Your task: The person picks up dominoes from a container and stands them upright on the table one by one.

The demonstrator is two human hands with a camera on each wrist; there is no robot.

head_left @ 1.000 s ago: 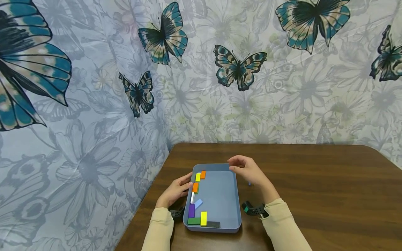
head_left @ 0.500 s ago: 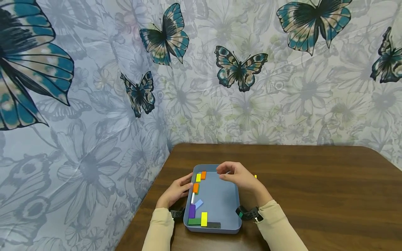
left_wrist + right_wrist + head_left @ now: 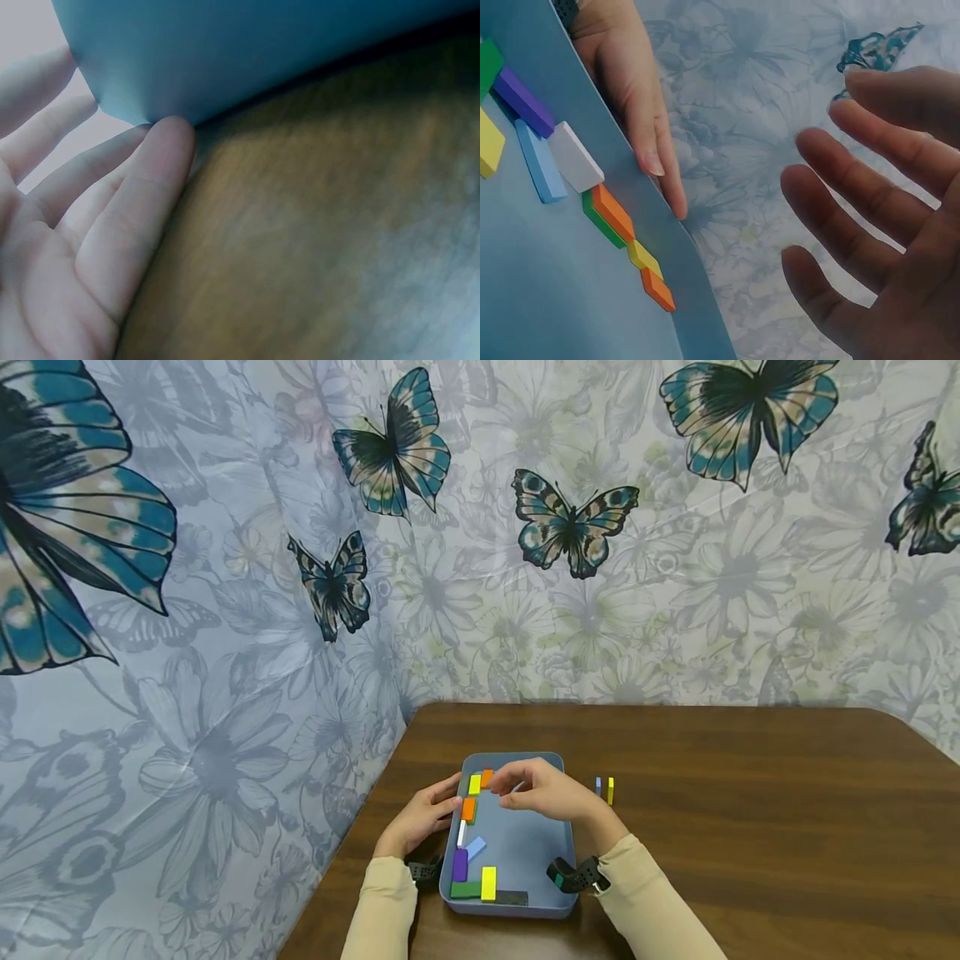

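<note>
A blue-grey tray holds several coloured blocks, mostly along its left wall and near end. My left hand rests against the tray's left wall, with its fingers extended and its thumb at the side in the left wrist view. Over the tray's far half hovers my right hand, its fingers loosely bent and nothing between them, as the right wrist view shows. Close to its fingertips in the head view are an orange block and a yellow block. Below lie a second orange block, a white block and a light blue block.
At the tray's near end are a purple block, a green block, a tall yellow block and a dark grey block. Two thin sticks, blue and yellow, are on the brown table to the right.
My right hand has moved left from the tray's far right corner to over its far left part, uncovering the two sticks. The left hand and the blocks stay put.
</note>
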